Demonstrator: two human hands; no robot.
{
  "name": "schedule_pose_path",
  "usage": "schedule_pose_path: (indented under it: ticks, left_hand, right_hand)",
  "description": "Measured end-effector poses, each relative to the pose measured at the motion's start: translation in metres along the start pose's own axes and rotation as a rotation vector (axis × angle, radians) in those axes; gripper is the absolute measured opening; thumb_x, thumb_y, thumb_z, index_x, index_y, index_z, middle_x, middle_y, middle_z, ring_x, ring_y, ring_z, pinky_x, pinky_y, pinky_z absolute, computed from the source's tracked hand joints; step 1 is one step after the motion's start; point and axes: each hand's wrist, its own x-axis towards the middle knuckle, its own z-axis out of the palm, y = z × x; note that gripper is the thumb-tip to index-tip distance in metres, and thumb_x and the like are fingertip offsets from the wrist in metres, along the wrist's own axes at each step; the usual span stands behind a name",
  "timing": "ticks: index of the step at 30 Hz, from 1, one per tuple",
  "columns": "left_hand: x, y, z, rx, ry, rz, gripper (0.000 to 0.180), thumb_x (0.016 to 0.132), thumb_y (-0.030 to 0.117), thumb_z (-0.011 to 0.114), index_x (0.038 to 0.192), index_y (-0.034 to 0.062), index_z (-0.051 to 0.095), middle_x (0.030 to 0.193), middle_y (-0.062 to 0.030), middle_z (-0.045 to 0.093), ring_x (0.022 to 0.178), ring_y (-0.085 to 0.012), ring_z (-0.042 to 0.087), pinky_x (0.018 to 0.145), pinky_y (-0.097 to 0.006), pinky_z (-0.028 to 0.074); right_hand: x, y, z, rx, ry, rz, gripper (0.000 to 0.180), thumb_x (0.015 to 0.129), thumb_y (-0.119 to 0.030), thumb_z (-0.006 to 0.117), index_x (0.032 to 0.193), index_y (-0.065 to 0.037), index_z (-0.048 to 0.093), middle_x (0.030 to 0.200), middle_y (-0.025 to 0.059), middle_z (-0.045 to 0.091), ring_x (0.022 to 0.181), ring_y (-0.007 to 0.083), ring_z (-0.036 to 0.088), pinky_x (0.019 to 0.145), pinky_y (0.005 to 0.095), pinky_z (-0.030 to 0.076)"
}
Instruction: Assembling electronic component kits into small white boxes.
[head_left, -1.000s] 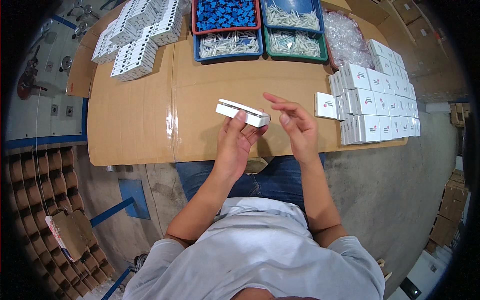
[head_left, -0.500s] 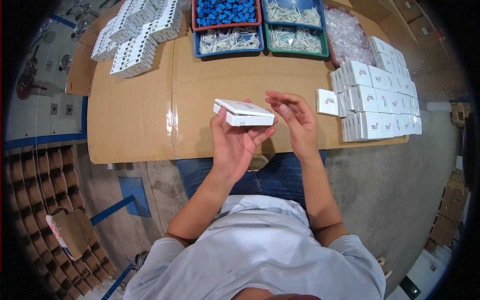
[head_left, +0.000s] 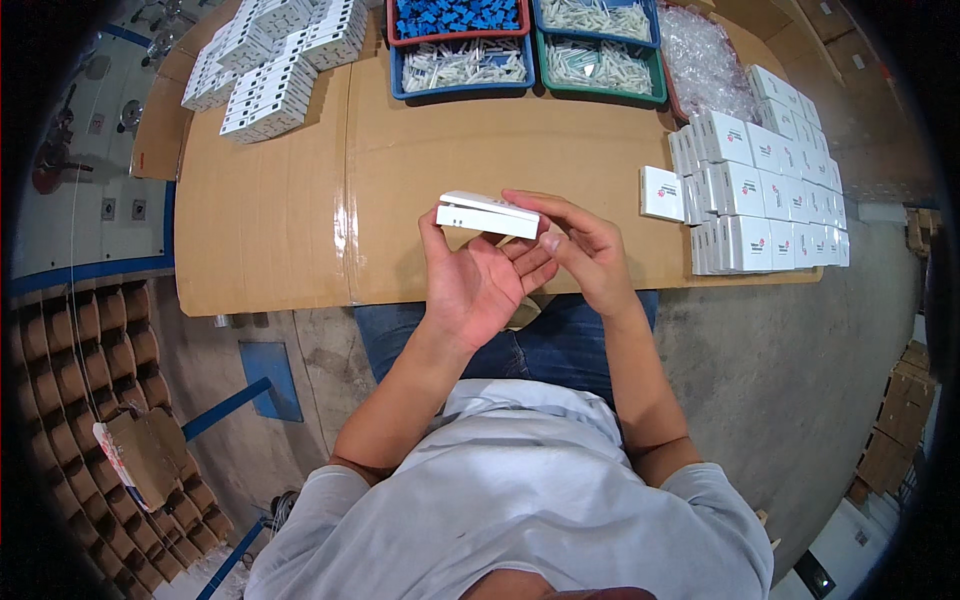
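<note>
The white box [head_left: 488, 220], lid ajar, lies clamped between thumb and fingers of the nearer left hand [head_left: 474, 288], its long axis running left to right, with the right hand's [head_left: 598, 262] fingers bent beside its right end, their grip indeterminable.

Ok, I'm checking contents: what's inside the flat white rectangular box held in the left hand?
The flat white rectangular box shows only a narrow gap beneath its slightly raised lid; no contents can be made out, because the lid covers the interior.
</note>
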Motion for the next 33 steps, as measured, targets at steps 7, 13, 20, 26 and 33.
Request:
schedule_pose_path:
  ticks: [7,13,20,26,33]
  left_hand:
    - [0.002,-0.002,0.004,0.041,-0.033,-0.102,0.105,0.090,0.088,0.018,0.145,0.0016,0.043,0.137,-0.0248,0.059,0.137,-0.0412,0.050,0.117,-0.056,0.036]
    - [0.004,-0.001,-0.003,-0.034,-0.118,-0.146,0.107,0.091,0.087,0.016,0.145,-0.0010,0.044,0.140,-0.0239,0.058,0.135,-0.0378,0.053,0.117,-0.053,0.036]
    - [0.004,-0.002,0.000,0.004,-0.089,-0.139,0.106,0.092,0.086,0.020,0.145,-0.0028,0.044,0.144,-0.0206,0.056,0.132,-0.0346,0.055,0.115,-0.050,0.039]
    - [0.005,-0.001,-0.002,-0.033,-0.068,-0.160,0.113,0.088,0.090,0.013,0.148,-0.0019,0.040,0.146,-0.0266,0.052,0.133,-0.0349,0.055,0.115,-0.051,0.040]
    - [0.002,-0.001,0.004,0.217,-0.032,0.078,0.088,0.100,0.071,0.028,0.152,-0.0004,0.033,0.141,-0.0247,0.055,0.132,-0.0341,0.056,0.114,-0.048,0.042]
  right_hand:
    - [-0.002,-0.002,0.006,-0.221,0.110,0.080,0.032,0.094,0.003,0.064,0.126,0.002,0.068,0.126,0.0132,0.069,0.112,0.0194,0.065,0.105,0.0345,0.049]
    - [0.002,0.004,0.004,-0.236,0.090,-0.084,0.029,0.093,0.003,0.066,0.122,0.002,0.069,0.122,0.0116,0.071,0.113,0.0174,0.063,0.099,0.0314,0.051]
    - [0.000,0.004,0.006,-0.177,0.129,-0.012,0.029,0.094,0.001,0.067,0.122,0.002,0.068,0.121,0.0110,0.071,0.110,0.0161,0.064,0.096,0.0294,0.053]
    - [-0.001,0.002,0.008,-0.067,0.172,0.093,0.030,0.091,0.004,0.070,0.121,0.001,0.070,0.119,0.0087,0.070,0.110,0.0150,0.064,0.094,0.0287,0.052]
    - [0.001,0.007,-0.008,-0.252,0.033,-0.096,0.038,0.105,-0.021,0.056,0.135,0.003,0.061,0.141,0.0182,0.060,0.131,0.0250,0.056,0.112,0.0375,0.042]
